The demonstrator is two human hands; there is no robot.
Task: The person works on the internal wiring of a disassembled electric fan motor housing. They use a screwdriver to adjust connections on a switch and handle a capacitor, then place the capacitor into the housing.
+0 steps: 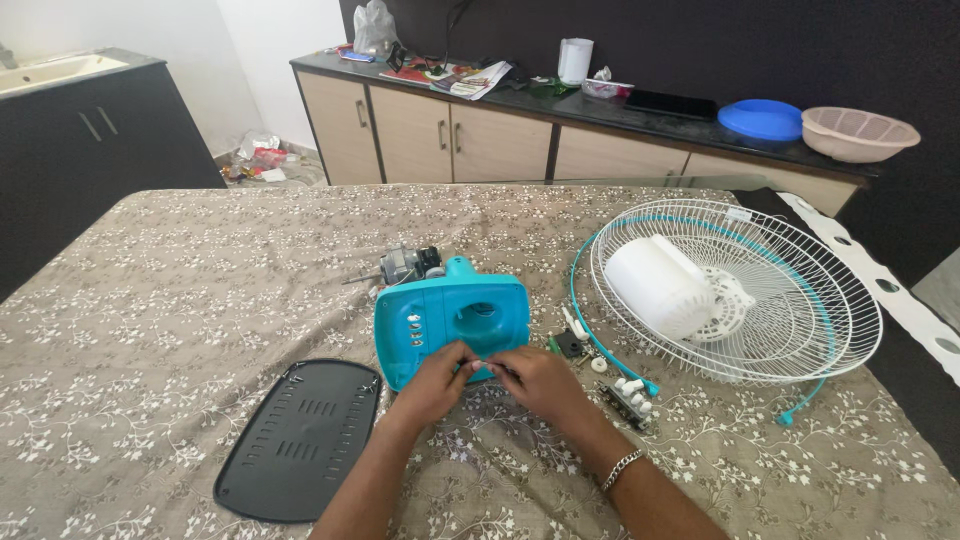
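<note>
The fan lies in pieces on the bench (150, 300), which wears a flowered cloth. Its teal base housing (450, 315) sits at the centre, open side up, with the small grey motor (405, 265) touching its far edge at 11 o'clock. The black vented bottom plate (300, 440) is already off and lies at 7 o'clock from the housing. At 3 o'clock rests the white wire guard (780, 300), holding the white motor cover (655, 285), with a teal rim ring (590, 335) along its near side. Between housing and guard lie small loose parts and a push-button switch block (628, 398). So the stripping looks well advanced; I judge the housing's inner parts to be what remains.

Both forearms come in from 6 o'clock and meet at the housing's near edge. The left hand (437, 378) and right hand (535, 378) have fingertips pinched together on something small and pale there; what it is cannot be made out. The right wrist wears a metal bracelet (622, 467).
</note>
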